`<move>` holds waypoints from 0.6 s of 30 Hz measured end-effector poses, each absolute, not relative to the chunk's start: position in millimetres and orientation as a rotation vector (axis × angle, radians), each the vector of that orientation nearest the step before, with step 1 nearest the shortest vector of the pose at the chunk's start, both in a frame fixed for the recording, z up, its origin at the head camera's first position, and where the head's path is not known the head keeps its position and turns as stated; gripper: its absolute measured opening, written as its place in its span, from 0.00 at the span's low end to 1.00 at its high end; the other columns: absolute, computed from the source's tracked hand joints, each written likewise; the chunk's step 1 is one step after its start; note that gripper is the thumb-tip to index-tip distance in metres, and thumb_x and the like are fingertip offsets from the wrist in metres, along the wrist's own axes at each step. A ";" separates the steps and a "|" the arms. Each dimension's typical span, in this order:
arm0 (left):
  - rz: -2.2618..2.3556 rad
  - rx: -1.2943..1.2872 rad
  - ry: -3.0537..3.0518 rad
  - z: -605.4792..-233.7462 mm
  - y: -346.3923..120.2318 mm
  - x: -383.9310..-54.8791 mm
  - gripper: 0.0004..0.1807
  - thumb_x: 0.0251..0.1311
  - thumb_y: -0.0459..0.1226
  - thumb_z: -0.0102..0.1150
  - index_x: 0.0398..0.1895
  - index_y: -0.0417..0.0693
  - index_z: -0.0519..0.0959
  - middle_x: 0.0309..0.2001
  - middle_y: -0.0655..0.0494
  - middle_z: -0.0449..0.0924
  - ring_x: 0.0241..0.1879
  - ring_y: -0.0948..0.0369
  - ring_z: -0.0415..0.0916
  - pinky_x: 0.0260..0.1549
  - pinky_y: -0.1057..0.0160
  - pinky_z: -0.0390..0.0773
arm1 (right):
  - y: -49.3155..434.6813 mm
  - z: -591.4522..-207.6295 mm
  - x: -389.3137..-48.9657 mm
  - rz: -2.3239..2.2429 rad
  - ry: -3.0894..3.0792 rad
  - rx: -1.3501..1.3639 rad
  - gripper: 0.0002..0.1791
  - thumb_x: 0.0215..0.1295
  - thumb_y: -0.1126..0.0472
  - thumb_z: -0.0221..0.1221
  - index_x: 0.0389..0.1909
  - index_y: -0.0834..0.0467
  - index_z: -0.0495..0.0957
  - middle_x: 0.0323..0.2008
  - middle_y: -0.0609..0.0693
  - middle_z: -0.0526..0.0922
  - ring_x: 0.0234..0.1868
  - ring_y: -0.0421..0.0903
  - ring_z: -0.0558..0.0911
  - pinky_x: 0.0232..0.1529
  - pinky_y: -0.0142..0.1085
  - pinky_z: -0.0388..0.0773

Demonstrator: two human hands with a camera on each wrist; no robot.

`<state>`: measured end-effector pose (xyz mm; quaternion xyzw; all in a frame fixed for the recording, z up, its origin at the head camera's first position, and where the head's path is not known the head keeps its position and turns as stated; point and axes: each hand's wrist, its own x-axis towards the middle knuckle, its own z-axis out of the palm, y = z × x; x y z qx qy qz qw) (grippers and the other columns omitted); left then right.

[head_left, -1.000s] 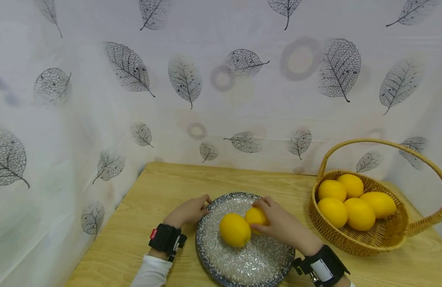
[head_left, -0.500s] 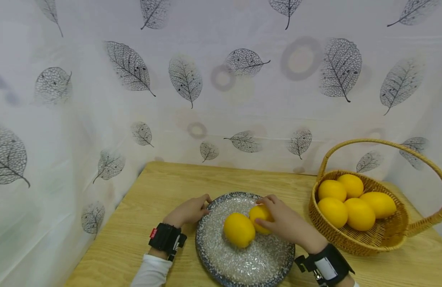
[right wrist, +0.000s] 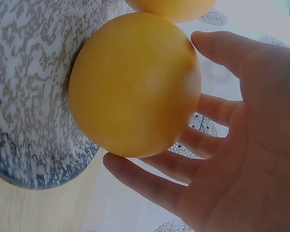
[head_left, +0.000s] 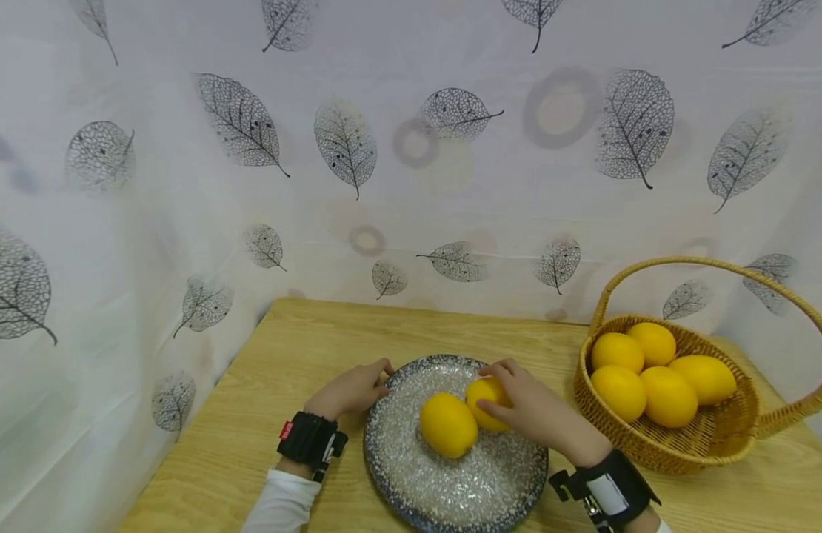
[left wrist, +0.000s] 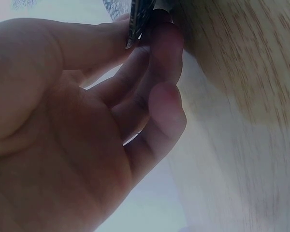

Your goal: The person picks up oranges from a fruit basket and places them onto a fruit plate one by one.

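Observation:
A speckled grey plate (head_left: 444, 488) with a dark rim lies on the wooden table. My left hand (head_left: 349, 390) pinches its left rim; in the left wrist view the thumb is over the edge and the curled fingers (left wrist: 166, 108) reach beneath it. Two yellow lemons sit side by side on the plate. Around the right-hand lemon (right wrist: 135, 87) my right hand (head_left: 538, 413) curls, thumb on the near side and fingers around the far side. The other lemon (head_left: 448, 426) lies just left of it, close against it in the head view.
To the right of the plate stands a wicker basket (head_left: 624, 440) with a tall arched handle (head_left: 700, 260). Several more lemons (head_left: 668, 397) are inside it. A pale curtain with a leaf print (head_left: 484, 185) hangs behind and to the left of the table (head_left: 344, 326).
My right hand has shifted slightly to the right with its lemon, and the other lemon has moved right as well. The left hand and the plate have stayed put.

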<state>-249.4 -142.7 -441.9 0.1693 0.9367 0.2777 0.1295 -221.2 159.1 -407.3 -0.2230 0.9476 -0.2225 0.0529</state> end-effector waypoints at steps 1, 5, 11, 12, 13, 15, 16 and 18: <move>0.806 0.490 2.723 -441.7 -142.7 -249.5 0.14 0.67 0.34 0.53 0.55 0.44 0.72 0.41 0.42 0.86 0.30 0.59 0.74 0.32 0.57 0.76 | 159.5 -407.4 -221.4 -0.680 2.880 -0.680 0.28 0.66 0.46 0.58 0.61 0.57 0.72 0.58 0.57 0.74 0.56 0.52 0.76 0.57 0.54 0.77; 0.806 0.492 2.720 -440.7 -142.8 -248.8 0.14 0.68 0.34 0.52 0.55 0.43 0.72 0.41 0.42 0.86 0.29 0.59 0.74 0.30 0.59 0.75 | 160.7 -407.5 -221.9 -0.693 2.876 -0.678 0.28 0.66 0.46 0.57 0.62 0.57 0.72 0.59 0.58 0.73 0.56 0.54 0.76 0.57 0.55 0.76; 0.807 0.493 2.715 -439.9 -143.1 -247.6 0.15 0.68 0.34 0.52 0.56 0.43 0.71 0.42 0.41 0.86 0.29 0.59 0.73 0.29 0.60 0.73 | 161.2 -408.6 -223.3 -0.695 2.875 -0.672 0.28 0.67 0.46 0.56 0.62 0.58 0.72 0.60 0.59 0.73 0.58 0.55 0.75 0.59 0.56 0.74; 0.805 0.489 2.718 -439.9 -143.1 -247.6 0.14 0.68 0.34 0.52 0.55 0.43 0.72 0.42 0.42 0.86 0.29 0.59 0.73 0.29 0.60 0.73 | 161.1 -408.8 -223.6 -0.694 2.876 -0.670 0.28 0.67 0.46 0.56 0.61 0.58 0.72 0.60 0.59 0.73 0.58 0.55 0.75 0.59 0.56 0.75; 0.802 0.485 2.721 -439.9 -143.1 -247.6 0.14 0.68 0.34 0.52 0.55 0.43 0.72 0.42 0.42 0.86 0.29 0.59 0.73 0.29 0.60 0.73 | 161.0 -408.9 -223.7 -0.691 2.879 -0.675 0.28 0.67 0.46 0.56 0.61 0.58 0.72 0.59 0.59 0.73 0.58 0.54 0.75 0.58 0.56 0.75; 0.794 0.477 2.728 -440.1 -142.9 -247.8 0.14 0.68 0.34 0.52 0.55 0.44 0.72 0.41 0.42 0.86 0.29 0.59 0.73 0.29 0.60 0.73 | 160.9 -409.7 -224.4 -0.680 2.888 -0.689 0.27 0.67 0.45 0.56 0.61 0.58 0.72 0.59 0.59 0.74 0.57 0.54 0.75 0.57 0.55 0.76; 0.789 0.473 2.731 -440.1 -142.9 -247.8 0.14 0.68 0.35 0.52 0.55 0.44 0.72 0.42 0.42 0.86 0.29 0.59 0.73 0.30 0.60 0.73 | 160.8 -409.9 -224.7 -0.675 2.891 -0.691 0.27 0.67 0.45 0.56 0.60 0.58 0.72 0.59 0.59 0.74 0.57 0.54 0.75 0.57 0.55 0.76; 0.788 0.474 2.732 -440.3 -142.6 -247.9 0.14 0.67 0.35 0.53 0.55 0.44 0.72 0.41 0.42 0.86 0.29 0.59 0.73 0.30 0.60 0.73 | 160.5 -409.9 -224.6 -0.667 2.897 -0.697 0.27 0.67 0.46 0.56 0.60 0.58 0.73 0.58 0.58 0.74 0.56 0.53 0.75 0.57 0.54 0.76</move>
